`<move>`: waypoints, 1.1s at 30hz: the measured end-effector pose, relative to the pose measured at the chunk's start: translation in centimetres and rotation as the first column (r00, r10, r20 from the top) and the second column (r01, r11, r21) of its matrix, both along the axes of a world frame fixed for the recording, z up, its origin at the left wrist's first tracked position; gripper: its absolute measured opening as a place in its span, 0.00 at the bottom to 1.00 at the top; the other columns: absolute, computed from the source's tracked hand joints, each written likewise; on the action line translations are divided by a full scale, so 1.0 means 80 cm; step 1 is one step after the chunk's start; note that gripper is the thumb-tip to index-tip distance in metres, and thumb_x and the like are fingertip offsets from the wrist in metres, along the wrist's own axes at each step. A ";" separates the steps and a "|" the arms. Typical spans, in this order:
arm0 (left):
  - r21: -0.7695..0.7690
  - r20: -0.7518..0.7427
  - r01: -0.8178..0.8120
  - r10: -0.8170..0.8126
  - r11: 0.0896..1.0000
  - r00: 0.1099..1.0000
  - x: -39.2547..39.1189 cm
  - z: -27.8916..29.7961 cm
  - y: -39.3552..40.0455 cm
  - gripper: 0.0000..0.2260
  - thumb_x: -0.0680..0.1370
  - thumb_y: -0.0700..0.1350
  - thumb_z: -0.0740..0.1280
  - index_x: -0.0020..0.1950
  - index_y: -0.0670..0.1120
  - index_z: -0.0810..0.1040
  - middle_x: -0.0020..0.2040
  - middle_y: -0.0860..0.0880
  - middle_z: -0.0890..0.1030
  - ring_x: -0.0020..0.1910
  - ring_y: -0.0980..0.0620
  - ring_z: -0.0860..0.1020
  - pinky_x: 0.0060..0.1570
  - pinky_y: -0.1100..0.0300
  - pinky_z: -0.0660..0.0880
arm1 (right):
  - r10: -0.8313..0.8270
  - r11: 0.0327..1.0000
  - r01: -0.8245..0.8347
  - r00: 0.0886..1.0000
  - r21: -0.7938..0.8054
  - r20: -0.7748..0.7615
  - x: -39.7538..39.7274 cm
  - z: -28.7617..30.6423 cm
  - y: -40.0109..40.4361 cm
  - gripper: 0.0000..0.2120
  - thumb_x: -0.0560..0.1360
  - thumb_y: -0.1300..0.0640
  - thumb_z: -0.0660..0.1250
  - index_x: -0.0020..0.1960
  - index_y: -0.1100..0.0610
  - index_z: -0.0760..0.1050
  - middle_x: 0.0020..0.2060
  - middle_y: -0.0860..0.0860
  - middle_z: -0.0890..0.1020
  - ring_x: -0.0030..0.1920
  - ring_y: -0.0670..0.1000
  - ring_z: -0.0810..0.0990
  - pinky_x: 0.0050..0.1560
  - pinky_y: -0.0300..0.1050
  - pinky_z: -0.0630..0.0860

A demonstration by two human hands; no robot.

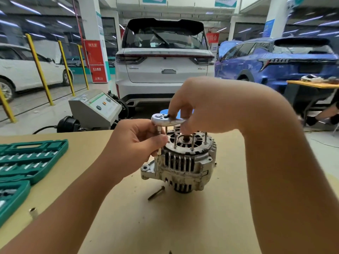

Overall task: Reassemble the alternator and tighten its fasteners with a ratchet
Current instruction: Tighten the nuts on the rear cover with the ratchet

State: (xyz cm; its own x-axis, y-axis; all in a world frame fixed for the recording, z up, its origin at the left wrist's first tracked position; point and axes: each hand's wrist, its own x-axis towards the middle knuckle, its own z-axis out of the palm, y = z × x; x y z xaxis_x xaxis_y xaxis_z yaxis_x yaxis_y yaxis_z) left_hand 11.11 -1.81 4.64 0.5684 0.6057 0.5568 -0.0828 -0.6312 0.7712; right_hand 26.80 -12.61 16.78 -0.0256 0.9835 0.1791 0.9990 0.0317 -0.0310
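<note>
White SUV (pixel 165 70) tailgate: "X" badge; red sign (pixel 95 61) chars unreadable.

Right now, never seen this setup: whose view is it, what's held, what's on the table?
No robot here: one camera worn on a person's head looks down at their bare hands in a car workshop. The right hand grips the handle of a chrome ratchet. The left hand pinches the extension and socket below the ratchet's head, on a bolt at the edge of the worn silver alternator, which has long bolts standing up from it. On the tan table also lie a loose dark bolt, a green socket set case and a small loose socket.
</note>
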 end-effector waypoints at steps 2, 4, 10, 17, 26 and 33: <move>-0.022 -0.013 0.042 -0.043 0.999 0.999 -0.002 0.001 0.001 0.05 0.77 0.36 0.73 0.43 0.44 0.85 0.33 0.43 0.80 0.30 0.50 0.77 0.28 0.59 0.74 | -0.034 0.998 0.034 0.999 0.060 -0.003 -0.001 -0.003 0.004 0.13 0.77 0.60 0.68 0.54 0.44 0.83 0.41 0.44 0.79 0.41 0.46 0.77 0.33 0.40 0.71; -0.039 -0.011 0.054 -0.055 0.998 0.998 0.000 0.000 0.000 0.05 0.77 0.37 0.73 0.43 0.45 0.85 0.33 0.45 0.80 0.30 0.49 0.76 0.29 0.59 0.74 | -0.007 0.998 0.005 0.999 0.062 0.038 -0.005 -0.003 0.003 0.07 0.76 0.54 0.71 0.53 0.46 0.84 0.39 0.44 0.79 0.39 0.46 0.77 0.32 0.41 0.71; 0.011 0.033 0.000 0.000 1.000 0.999 0.006 -0.002 -0.003 0.06 0.74 0.49 0.73 0.41 0.48 0.85 0.29 0.43 0.76 0.27 0.49 0.72 0.27 0.58 0.73 | 0.020 1.000 -0.020 1.000 -0.007 0.003 -0.003 0.000 -0.005 0.15 0.76 0.58 0.71 0.59 0.41 0.81 0.40 0.41 0.78 0.40 0.42 0.77 0.33 0.39 0.71; -0.030 0.048 0.039 -0.037 0.999 0.998 0.005 -0.005 0.000 0.04 0.74 0.47 0.72 0.43 0.50 0.86 0.32 0.44 0.80 0.28 0.51 0.75 0.28 0.60 0.75 | 0.010 1.000 -0.011 0.998 0.025 0.068 -0.011 -0.005 0.000 0.07 0.77 0.55 0.70 0.55 0.51 0.82 0.39 0.48 0.81 0.35 0.49 0.82 0.27 0.41 0.75; -0.163 0.108 0.068 -0.051 0.984 0.993 0.007 -0.011 0.002 0.06 0.75 0.49 0.76 0.43 0.47 0.87 0.39 0.35 0.81 0.30 0.50 0.73 0.30 0.59 0.73 | 0.034 0.997 -0.037 0.998 0.072 0.051 -0.020 -0.010 0.010 0.14 0.80 0.54 0.66 0.64 0.45 0.78 0.42 0.41 0.73 0.41 0.44 0.73 0.33 0.37 0.68; -0.132 0.053 0.148 -0.142 0.980 0.988 0.006 -0.028 0.013 0.10 0.70 0.52 0.76 0.46 0.49 0.87 0.38 0.49 0.81 0.39 0.55 0.76 0.40 0.67 0.74 | 0.046 0.998 -0.047 0.998 0.050 0.031 -0.023 -0.016 0.018 0.17 0.81 0.46 0.64 0.68 0.46 0.77 0.62 0.46 0.79 0.48 0.49 0.78 0.35 0.35 0.68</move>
State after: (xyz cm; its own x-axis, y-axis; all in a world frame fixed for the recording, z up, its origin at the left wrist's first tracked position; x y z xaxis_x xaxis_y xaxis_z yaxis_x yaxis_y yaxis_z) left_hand 11.56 -0.77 2.39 0.6328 0.5901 0.5014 -0.2008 -0.5003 0.8422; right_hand 24.96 -11.20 15.47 -0.0771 0.9709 0.2269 0.9969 0.0787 0.0020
